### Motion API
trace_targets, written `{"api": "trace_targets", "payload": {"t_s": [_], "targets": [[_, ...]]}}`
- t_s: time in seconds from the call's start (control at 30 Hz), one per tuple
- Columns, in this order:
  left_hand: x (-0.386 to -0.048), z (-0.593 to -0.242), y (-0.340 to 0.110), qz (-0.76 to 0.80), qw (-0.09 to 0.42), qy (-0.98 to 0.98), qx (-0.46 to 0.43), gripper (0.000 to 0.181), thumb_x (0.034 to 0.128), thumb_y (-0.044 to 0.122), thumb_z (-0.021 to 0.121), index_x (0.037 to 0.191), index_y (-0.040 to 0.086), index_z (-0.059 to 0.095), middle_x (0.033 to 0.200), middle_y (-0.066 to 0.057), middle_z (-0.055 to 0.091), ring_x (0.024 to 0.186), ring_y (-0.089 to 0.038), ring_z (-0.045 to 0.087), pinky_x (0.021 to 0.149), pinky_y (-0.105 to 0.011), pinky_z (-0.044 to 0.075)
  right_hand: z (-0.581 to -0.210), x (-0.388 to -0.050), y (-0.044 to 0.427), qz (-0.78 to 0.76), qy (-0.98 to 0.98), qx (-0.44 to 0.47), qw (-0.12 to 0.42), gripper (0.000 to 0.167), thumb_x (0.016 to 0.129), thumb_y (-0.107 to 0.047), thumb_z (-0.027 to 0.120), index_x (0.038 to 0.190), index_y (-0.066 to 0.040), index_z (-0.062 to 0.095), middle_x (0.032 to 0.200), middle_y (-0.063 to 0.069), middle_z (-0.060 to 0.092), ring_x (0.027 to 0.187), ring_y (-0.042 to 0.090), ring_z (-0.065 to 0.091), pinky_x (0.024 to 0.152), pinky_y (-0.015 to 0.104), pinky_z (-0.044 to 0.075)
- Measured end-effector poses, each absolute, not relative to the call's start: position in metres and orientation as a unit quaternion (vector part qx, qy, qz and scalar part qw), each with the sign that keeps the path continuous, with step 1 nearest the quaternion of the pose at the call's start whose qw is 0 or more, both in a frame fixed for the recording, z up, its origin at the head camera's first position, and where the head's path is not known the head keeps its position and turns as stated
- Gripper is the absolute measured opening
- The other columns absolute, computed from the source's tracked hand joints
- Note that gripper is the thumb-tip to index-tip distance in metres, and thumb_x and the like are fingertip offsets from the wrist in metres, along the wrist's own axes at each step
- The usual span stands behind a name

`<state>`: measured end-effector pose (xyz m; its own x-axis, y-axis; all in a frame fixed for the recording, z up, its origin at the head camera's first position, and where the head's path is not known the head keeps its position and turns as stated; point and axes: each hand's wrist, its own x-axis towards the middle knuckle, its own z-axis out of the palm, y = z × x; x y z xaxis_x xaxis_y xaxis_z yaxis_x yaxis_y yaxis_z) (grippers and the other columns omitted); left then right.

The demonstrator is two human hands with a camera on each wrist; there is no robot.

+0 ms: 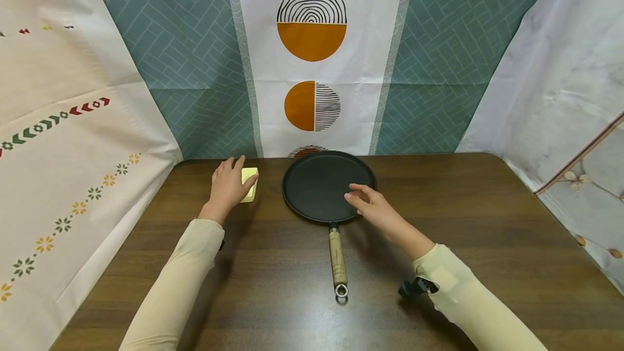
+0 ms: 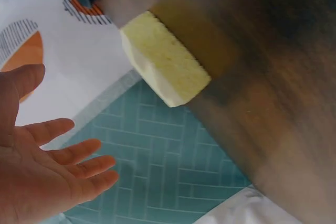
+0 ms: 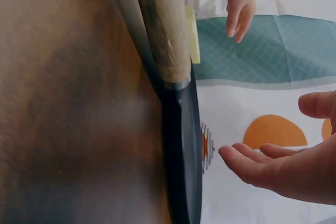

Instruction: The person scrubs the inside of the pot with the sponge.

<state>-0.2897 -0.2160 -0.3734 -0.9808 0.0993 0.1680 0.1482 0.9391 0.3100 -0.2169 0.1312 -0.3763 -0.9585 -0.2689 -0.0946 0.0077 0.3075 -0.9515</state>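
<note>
A yellow sponge [image 1: 249,193] lies on the table, left of a flat black pan [image 1: 322,186] with a wooden handle [image 1: 337,256] pointing toward me. My left hand [image 1: 228,184] hovers over the sponge with fingers spread; the left wrist view shows a gap between this hand [image 2: 58,161] and the sponge [image 2: 165,59]. Over the pan's right side is my right hand [image 1: 377,209], its fingers loosely bent and holding nothing. In the right wrist view that hand [image 3: 289,166] stays apart from the pan [image 3: 181,166].
The brown wooden table [image 1: 439,221] ends at a patterned cloth backdrop [image 1: 195,58]. White cloths hang at the left [image 1: 83,140] and right [image 1: 565,102]. A black wrist device [image 1: 418,287] sits under my right sleeve.
</note>
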Motion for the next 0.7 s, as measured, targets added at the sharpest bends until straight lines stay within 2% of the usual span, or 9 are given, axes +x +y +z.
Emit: {"api": "trace_targets", "payload": {"t_s": [0.13, 0.37, 0.7], "targets": [[-0.296, -0.381, -0.221, -0.164, 0.061, -0.983, -0.063, 0.069, 0.0989, 0.036, 0.052, 0.149, -0.005, 0.026, 0.148, -0.034, 0.025, 0.134, -0.052, 0.023, 0.107, -0.065, 0.019, -0.38, -0.211, 0.13, -0.601, 0.782, -0.073, 0.148, 0.057, 0.101, -0.029, 0.051, 0.147, -0.002, 0.033, 0.143, 0.021, 0.041, 0.13, 0.038, 0.042, 0.106, 0.049, 0.035], [-0.302, -0.391, -0.226, -0.163, 0.025, -0.984, -0.06, 0.07, 0.0986, 0.036, 0.051, 0.148, -0.006, 0.025, 0.147, -0.035, 0.025, 0.132, -0.055, 0.025, 0.103, -0.065, 0.025, -0.388, -0.203, 0.129, -0.633, 0.747, -0.075, 0.191, 0.058, 0.101, -0.028, 0.05, 0.145, 0.005, 0.032, 0.146, 0.026, 0.035, 0.131, 0.042, 0.039, 0.105, 0.047, 0.037], [-0.307, -0.4, -0.227, -0.17, -0.002, -0.984, -0.054, 0.073, 0.096, 0.036, 0.055, 0.147, -0.008, 0.028, 0.143, -0.036, 0.03, 0.124, -0.055, 0.036, 0.094, -0.064, 0.037, -0.397, -0.197, 0.125, -0.67, 0.702, -0.021, 0.242, 0.056, 0.101, -0.024, 0.049, 0.142, 0.01, 0.032, 0.138, 0.031, 0.043, 0.124, 0.041, 0.047, 0.101, 0.047, 0.041]]}}
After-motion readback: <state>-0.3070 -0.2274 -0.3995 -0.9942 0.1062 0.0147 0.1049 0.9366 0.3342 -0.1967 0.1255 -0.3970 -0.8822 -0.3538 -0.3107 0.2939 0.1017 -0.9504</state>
